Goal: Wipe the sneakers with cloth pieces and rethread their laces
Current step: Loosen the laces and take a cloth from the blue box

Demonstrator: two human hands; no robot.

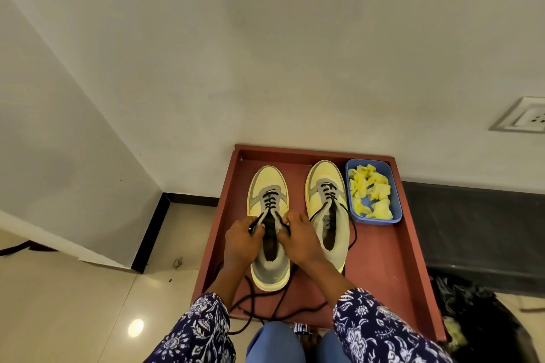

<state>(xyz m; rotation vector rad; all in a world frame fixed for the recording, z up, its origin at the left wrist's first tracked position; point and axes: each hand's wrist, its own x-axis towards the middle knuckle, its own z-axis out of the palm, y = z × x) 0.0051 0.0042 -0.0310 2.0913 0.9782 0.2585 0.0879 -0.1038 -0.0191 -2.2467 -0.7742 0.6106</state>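
Two yellow and grey sneakers stand side by side on a reddish-brown tray table [383, 244]. The left sneaker [267, 182] has a black lace [269, 202] threaded through its lower eyelets. My left hand [241, 240] pinches one lace end at the shoe's left side. My right hand [299, 237] grips the other lace strand on the right side. The loose lace ends trail over the tray's near edge. The right sneaker [326, 185] is partly laced, its lace hanging down its right side. A blue tub [396, 194] holds several yellow cloth pieces [370, 188].
The tray table stands against a white wall, with a wall corner to the left and tiled floor [88, 303] below. A black bag [477, 312] lies on the floor at the right. A wall socket [525, 115] sits at the far right.
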